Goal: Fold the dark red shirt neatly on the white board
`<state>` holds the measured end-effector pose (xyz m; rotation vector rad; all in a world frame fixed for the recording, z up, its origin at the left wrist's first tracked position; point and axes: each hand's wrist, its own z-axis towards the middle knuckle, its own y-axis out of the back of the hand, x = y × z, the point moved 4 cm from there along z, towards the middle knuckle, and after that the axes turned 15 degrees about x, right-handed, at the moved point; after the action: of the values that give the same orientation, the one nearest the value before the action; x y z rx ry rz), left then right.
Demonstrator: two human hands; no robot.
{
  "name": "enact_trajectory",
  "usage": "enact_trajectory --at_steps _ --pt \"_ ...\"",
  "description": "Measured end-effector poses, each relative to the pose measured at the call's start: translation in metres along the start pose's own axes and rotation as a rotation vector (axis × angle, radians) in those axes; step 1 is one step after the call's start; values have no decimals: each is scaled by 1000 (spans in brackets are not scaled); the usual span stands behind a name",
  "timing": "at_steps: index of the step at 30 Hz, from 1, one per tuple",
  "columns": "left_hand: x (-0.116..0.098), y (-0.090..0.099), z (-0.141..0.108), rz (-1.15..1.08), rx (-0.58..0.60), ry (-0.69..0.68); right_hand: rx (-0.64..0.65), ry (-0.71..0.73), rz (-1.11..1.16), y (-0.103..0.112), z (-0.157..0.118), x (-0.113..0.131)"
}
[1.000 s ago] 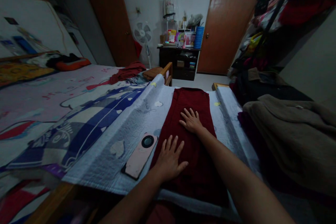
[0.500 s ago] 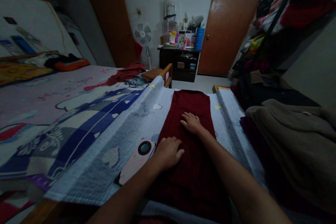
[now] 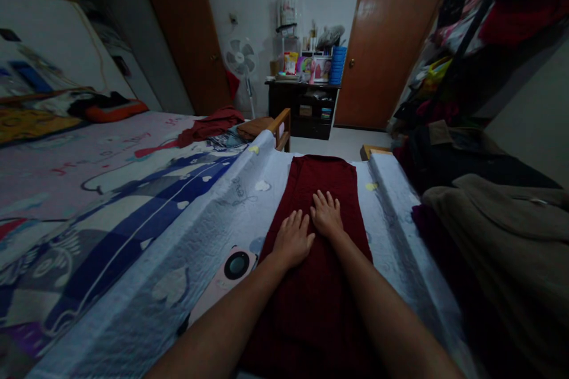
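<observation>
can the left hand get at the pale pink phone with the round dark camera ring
Probably yes: the left hand lies open on the dark red cloth close by, though its forearm hides part of the phone.

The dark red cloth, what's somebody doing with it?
A person has both hands on the dark red cloth, which lies spread out on a pale bluish cover. The left hand and right hand rest palm down side by side, and neither grips it. A pink phone lies beside the cloth, partly hidden by the left forearm.
</observation>
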<state>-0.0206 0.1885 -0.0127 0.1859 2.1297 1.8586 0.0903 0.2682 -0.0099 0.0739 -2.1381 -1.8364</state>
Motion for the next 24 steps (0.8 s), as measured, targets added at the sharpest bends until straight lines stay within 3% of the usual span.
enact_trajectory --at_steps 3,7,11,13,16,19,24 --pt "2 10 3 -12 7 -11 12 -17 -1 -1 1 -1" --pt "19 28 25 -110 4 -18 21 1 20 -2 2 -2" --pt "39 38 61 -176 -125 -2 7 3 27 -4 2 -3" --pt "42 36 80 -165 -145 -60 1 6 28 -5 3 -3" --pt "44 26 103 -130 -61 -122 -4 11 30 -6 3 -3" --pt "50 18 118 -84 10 -126 -2 14 31 -7 4 -4" --pt "60 16 135 -24 32 -90 13 12 24 -9 5 -5"
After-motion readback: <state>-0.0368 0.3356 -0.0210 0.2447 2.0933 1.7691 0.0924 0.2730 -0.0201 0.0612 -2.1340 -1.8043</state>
